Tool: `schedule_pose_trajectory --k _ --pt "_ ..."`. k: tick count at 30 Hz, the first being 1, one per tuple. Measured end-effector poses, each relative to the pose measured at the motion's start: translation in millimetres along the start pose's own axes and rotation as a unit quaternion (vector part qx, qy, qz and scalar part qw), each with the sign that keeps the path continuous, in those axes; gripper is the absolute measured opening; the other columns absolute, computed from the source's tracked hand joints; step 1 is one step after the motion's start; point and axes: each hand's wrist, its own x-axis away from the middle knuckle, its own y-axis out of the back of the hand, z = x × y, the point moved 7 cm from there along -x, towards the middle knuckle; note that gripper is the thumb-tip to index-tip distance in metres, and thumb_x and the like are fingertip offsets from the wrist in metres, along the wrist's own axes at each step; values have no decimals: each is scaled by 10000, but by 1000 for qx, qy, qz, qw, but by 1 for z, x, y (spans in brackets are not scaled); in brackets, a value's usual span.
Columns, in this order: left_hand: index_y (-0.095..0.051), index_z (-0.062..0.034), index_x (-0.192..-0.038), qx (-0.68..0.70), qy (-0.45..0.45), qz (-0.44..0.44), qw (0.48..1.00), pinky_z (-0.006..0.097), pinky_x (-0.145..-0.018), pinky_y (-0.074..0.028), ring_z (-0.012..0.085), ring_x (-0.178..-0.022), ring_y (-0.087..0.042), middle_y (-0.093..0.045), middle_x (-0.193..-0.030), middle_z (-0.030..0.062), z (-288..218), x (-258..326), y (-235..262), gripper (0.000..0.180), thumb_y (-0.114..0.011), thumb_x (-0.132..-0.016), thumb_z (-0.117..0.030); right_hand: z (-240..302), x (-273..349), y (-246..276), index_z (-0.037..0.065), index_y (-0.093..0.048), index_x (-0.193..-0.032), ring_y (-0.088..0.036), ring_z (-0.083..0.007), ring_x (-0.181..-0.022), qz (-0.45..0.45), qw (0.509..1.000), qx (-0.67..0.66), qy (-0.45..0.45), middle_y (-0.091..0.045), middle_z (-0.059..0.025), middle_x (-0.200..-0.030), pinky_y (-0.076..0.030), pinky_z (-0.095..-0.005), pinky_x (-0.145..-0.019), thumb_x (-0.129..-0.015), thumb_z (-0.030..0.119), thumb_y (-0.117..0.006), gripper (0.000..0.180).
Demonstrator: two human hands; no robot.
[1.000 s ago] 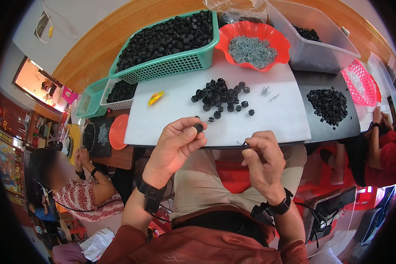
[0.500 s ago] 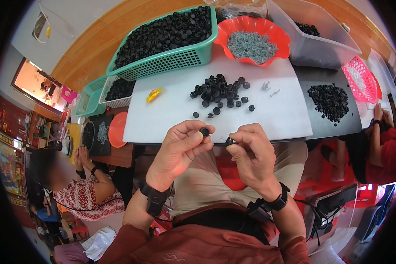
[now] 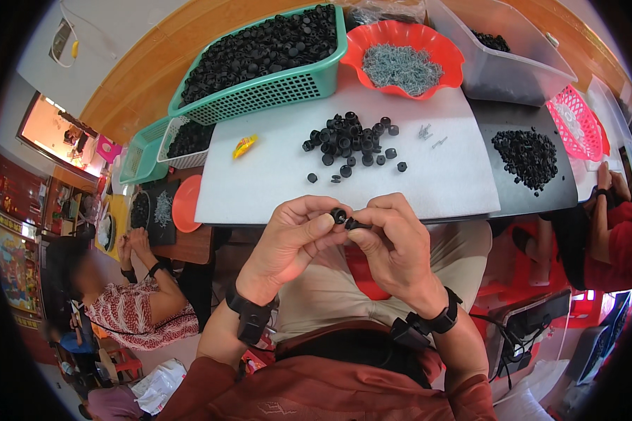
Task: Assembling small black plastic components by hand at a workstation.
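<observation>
My left hand (image 3: 291,238) pinches a small round black plastic part (image 3: 338,215) between thumb and fingers. My right hand (image 3: 393,242) meets it from the right, its fingertips pressing a small dark piece (image 3: 352,224) against that part. Both hands hover over my lap, just in front of the white table mat (image 3: 274,179). On the mat lies a loose heap of the same black parts (image 3: 350,140), with a few small metal screws (image 3: 428,135) to its right.
A green basket (image 3: 281,88) full of black parts and a red bowl (image 3: 404,59) of metal screws stand at the back. A clear bin (image 3: 505,67), a pink basket (image 3: 576,126) and another black pile (image 3: 527,156) lie right. Other people work at left and right.
My hands came together: the right hand moved left until its piece met the black part in my left hand. The view has tilted down a little.
</observation>
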Motion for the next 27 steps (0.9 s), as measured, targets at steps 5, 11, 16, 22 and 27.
schedule_pose_trajectory --k 5,11,16,22,27 --pt "-670 25 -1236 -1 0 -2 1000 347 -932 -646 206 -1026 -736 -717 -1168 154 3 0 2 262 -690 -984 -41 0 0 -1 37 -654 -1116 -660 -259 -706 17 999 26 -9 -615 -115 -1012 -539 -348 -578 -919 101 -769 237" --pt "-675 28 -1236 -13 10 -4 1000 350 -938 -642 224 -1034 -739 -721 -1165 156 6 1 0 264 -693 -982 -37 -1 1 -1 44 -653 -1109 -664 -262 -706 22 998 47 -19 -610 -109 -1012 -537 -354 -569 -919 103 -768 229" --pt "-682 36 -1232 -17 8 -10 1000 352 -939 -641 238 -1040 -740 -725 -1161 163 11 1 -2 261 -694 -980 -32 -2 3 1 39 -674 -1086 -659 -243 -690 12 999 41 -22 -628 -108 -1001 -531 -341 -574 -893 87 -792 231" --pt "-686 34 -1228 -27 7 -11 1000 344 -934 -638 227 -1029 -740 -727 -1166 163 12 2 -6 258 -698 -981 -38 -3 5 8 28 -723 -1027 -637 -170 -678 -12 999 -2 -38 -667 -100 -952 -501 -287 -575 -824 43 -846 238" --pt "-691 31 -1212 -22 6 -4 1000 338 -937 -635 215 -1013 -739 -729 -1165 164 12 0 -11 242 -699 -982 -42 -1 4 11 26 -733 -1022 -632 -153 -678 -22 1000 -15 -16 -671 -93 -915 -492 -271 -575 -804 21 -855 250"
